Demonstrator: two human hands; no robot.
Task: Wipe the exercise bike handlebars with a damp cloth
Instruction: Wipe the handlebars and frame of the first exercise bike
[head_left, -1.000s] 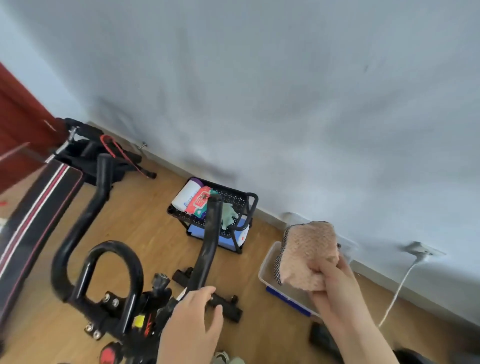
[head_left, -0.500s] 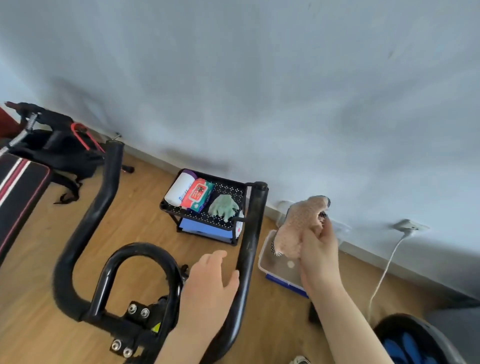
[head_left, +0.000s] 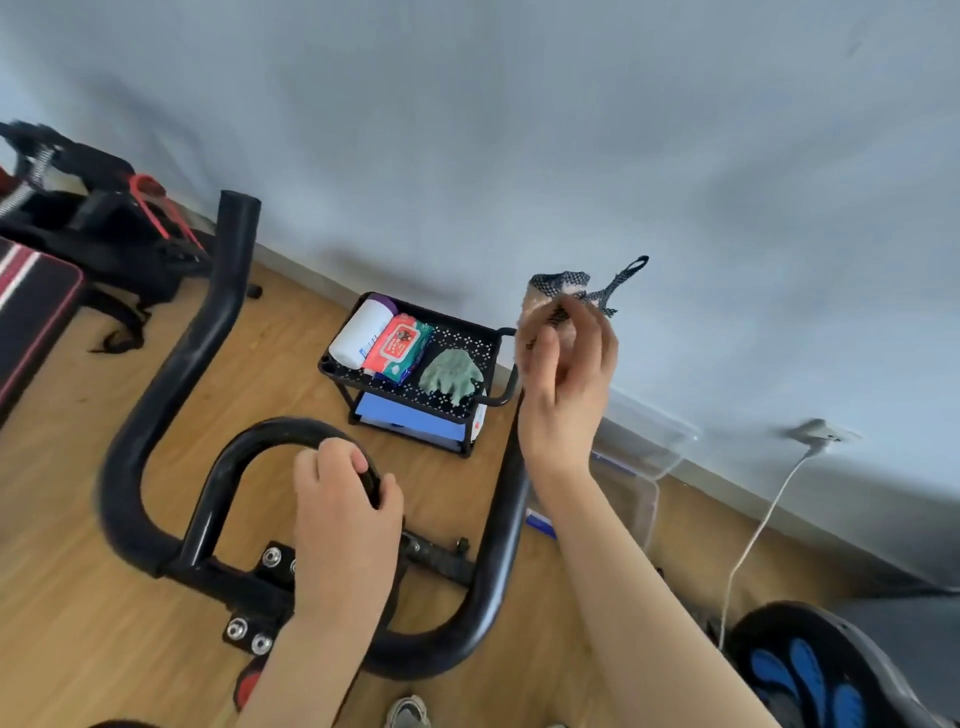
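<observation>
handlebars (head_left: 171, 374): black tubing, filling the lower-left and centre of the view; the left horn rises toward 11 o'clock, the right horn runs up behind the right forearm, and an inner loop arches between them above a bolted clamp.
floor (head_left: 62, 649): wood boards, meeting a pale wall.
rack (head_left: 452, 405): black perforated two-tier shelf at 12 o'clock of the loop, against the wall; it carries a white roll (head_left: 363, 332), a red wipes pack (head_left: 397, 348) and a green glove (head_left: 452, 376).
bench pad (head_left: 26, 306): black with red and white stripes, at 9 o'clock.
clear bin (head_left: 644, 457): on the floor at 3 o'clock of the rack.
left hand (head_left: 343, 514): fingers curled tight around the top right of the inner loop.
right hand (head_left: 569, 384): raised at 1 o'clock, fingers pinched closed on the cloth.
cloth (head_left: 558, 293): pinkish, dotted dark trim and hanging loop, bunched above the right horn's tip; contact with the bar cannot be told.
white cable (head_left: 753, 535): running down from a wall socket at 3 o'clock.
</observation>
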